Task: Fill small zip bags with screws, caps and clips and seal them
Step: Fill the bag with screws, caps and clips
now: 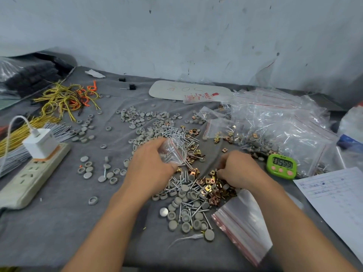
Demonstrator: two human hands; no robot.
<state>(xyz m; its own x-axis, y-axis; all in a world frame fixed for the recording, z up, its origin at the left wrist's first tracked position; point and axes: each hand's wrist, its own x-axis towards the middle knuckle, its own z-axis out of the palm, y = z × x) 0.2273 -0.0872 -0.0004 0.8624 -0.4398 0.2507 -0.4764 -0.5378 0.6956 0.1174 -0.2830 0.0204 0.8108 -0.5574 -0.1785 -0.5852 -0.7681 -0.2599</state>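
The left hand [151, 163] pinched a small zip bag [173, 152] by its mouth, just above the mixed pile on the table [59, 222], with a few screws already showing inside it. The right hand [238, 169] had its fingers curled down into the brassy clips [214, 185]; whether it held any could not be told. To do this well, the bag's mouth should be kept wide and close to the pile, and the clips, screws [176, 132] and caps [182, 214] counted in before the red strip is pressed shut end to end. The green timer [281, 165] read 05:55. The red print on a packet [198, 97] at the back was too small to read.
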